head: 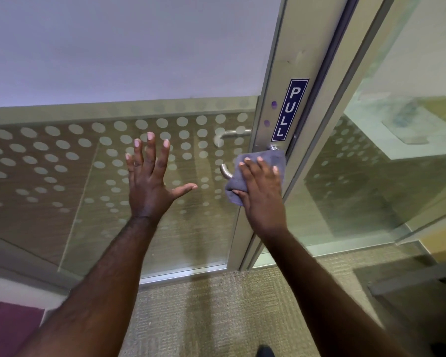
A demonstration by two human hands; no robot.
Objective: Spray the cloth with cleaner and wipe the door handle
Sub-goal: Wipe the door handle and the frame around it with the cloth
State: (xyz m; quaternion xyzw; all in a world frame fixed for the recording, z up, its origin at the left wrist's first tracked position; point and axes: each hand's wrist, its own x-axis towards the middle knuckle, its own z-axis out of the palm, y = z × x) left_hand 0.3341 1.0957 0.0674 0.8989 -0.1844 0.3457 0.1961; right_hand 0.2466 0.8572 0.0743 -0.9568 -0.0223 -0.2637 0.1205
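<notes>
Head view: the right hand (262,188) presses a grey-blue cloth (258,164) over the door handle (225,171), fingers laid across the fabric and thumb tucked under its lower left edge, so the hand grips the cloth against the lever. Only the curved left end of the metal handle and its round base near the frame show; the rest is wrapped by the cloth. The left hand (151,181) is spread wide, fingers fanned and holding nothing, to the left of the handle in front of the glass door (62,163) with its pattern of frosted dots; whether the palm touches the glass cannot be told. Just above the handle, a blue PULL sign (290,110) runs down the metal door frame (273,99). Carpet (204,318) covers the floor nearest the camera.
</notes>
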